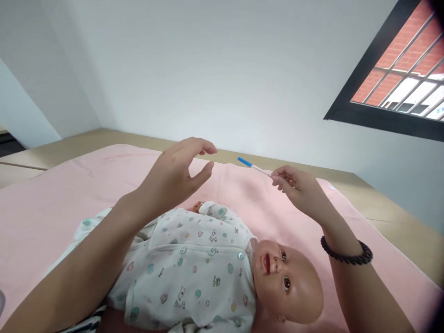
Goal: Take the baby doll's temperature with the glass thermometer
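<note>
Between the fingertips of my right hand (294, 187) is the clear end of a thin thermometer (255, 167), its blue end pointing left and away from me. My left hand (183, 169) is raised to the left of it, thumb and fingers apart, holding nothing. Below both hands a baby doll (287, 282) lies on its back, head to the right, dressed in a white printed top (194, 268). One small doll hand shows at the far cuff. My left forearm hides part of the doll's lower body.
A pink blanket (93, 180) covers most of the wooden table (398, 231). Behind it rises a pale wall (208, 69), with a dark-framed barred window (388, 115) at upper right. A dark beaded bracelet (347, 254) circles my right wrist.
</note>
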The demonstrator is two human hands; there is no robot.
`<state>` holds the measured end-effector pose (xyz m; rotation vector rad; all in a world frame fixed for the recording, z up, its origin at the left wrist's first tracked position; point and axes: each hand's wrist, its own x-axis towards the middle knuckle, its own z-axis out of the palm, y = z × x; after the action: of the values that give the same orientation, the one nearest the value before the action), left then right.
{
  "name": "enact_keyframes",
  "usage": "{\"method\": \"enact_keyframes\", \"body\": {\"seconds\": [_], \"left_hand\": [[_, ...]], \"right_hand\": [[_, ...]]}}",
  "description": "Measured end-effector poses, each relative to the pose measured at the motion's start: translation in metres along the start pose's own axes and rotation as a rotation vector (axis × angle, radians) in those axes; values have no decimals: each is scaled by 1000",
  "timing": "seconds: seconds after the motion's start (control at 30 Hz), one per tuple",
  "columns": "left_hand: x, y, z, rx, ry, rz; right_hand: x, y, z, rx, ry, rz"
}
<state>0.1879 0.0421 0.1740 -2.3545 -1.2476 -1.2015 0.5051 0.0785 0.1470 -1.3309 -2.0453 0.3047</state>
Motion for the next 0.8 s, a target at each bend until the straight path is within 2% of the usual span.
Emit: {"method": "enact_keyframes", "body": {"seconds": [0.1, 0.17, 0.27, 0.43, 0.6, 0.67, 0.73, 0.8], "left_hand": [[-3, 9, -3, -44, 9, 0], [-5, 15, -7, -85, 24, 14], [-9, 23, -12, -140, 52, 56], [-17, 37, -16, -142, 21, 138], [-18, 39, -10, -75, 59, 146], [-13, 34, -6, -82, 108, 111], [-2, 30, -3, -180, 202, 39], [15, 28, -3, -368, 315, -25]], "right_hand": [[-13, -52, -12, 60, 104, -195], [-24, -72, -14, 67, 154, -265], [-39, -84, -12, 78, 233, -298], [-48, -85, -12, 60, 262, -362], [-49, -89, -9, 136, 242, -305], [-54, -99, -8, 268, 320, -279], [-59, -114, -5, 475, 435, -253], [-64, -132, 5, 679, 441, -193]]}}
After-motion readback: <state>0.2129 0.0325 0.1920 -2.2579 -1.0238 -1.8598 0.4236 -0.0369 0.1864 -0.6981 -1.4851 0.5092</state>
